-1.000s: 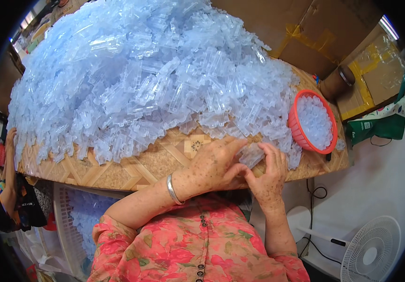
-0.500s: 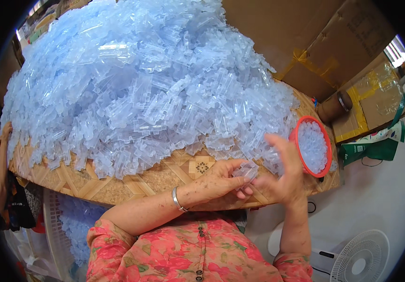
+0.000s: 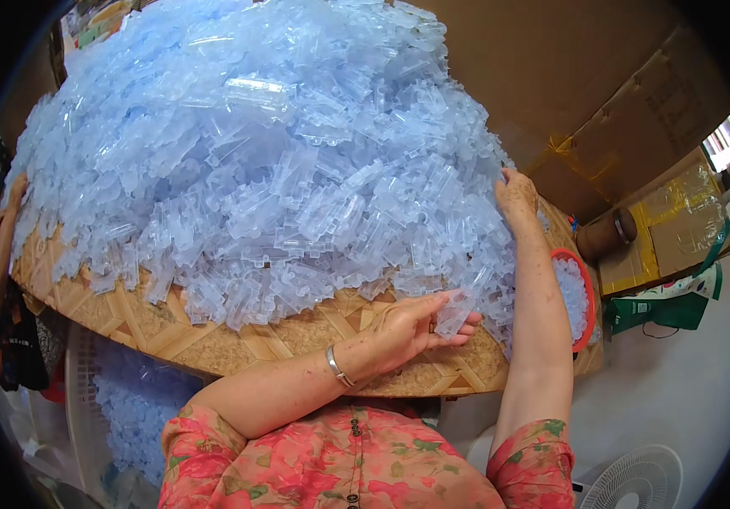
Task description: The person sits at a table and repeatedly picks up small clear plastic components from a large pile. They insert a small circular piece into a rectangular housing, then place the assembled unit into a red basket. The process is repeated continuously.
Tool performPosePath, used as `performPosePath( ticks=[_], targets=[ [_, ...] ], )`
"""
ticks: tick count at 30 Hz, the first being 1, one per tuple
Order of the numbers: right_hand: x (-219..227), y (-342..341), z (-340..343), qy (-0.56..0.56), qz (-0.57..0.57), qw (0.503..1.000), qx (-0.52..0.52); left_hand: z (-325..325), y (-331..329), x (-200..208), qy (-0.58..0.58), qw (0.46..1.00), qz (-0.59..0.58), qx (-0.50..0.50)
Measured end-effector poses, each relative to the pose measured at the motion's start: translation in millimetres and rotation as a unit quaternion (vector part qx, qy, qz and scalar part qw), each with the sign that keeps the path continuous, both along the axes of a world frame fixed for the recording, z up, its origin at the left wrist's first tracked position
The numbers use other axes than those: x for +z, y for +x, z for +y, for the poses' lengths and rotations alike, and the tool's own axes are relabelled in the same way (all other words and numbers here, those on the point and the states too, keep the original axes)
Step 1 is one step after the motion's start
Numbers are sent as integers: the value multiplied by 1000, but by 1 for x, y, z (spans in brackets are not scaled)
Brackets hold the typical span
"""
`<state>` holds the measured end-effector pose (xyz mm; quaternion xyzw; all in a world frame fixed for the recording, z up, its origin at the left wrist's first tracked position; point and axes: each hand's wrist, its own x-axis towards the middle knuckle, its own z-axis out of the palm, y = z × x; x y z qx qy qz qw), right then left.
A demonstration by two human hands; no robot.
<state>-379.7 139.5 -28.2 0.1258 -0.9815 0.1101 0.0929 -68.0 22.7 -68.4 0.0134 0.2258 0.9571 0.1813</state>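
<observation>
Pieces of clear, bluish plastic (image 3: 238,161) are heaped high across the patterned table (image 3: 297,360), reaching from its left edge towards its right edge and leaving a bare strip along the near edge. Over that strip, toward the table's right end, the left hand (image 3: 407,329) keeps one clear plastic piece (image 3: 454,314) pinched by the thumb and fingers, the other fingers loosely bent beneath it. The right hand (image 3: 518,198) is stretched out to the heap's right flank, near the surface's far right side, its fingertips bent down at the margin of the pieces; whether they have hold of anything, I cannot tell. Its forearm passes in front of a red basket (image 3: 588,327) of small clear bits at the table's right edge.

The step in hand looks like reaching out to the heap with one hand while the other holds a piece ready. As I judge it, the next move calls for a fine fingertip pinch on the right, with the left grip kept light and steady.
</observation>
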Motion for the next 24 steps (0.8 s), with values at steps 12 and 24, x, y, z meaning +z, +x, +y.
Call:
performPosePath(
  ticks=[12, 24],
  targets=[
    [56, 137, 29, -484, -102, 865, 85, -7, 2, 13, -21, 997, -6, 76],
    [19, 290, 34, -299, 12, 944, 140, -2, 7, 13, -58, 992, 41, 104]
  ],
)
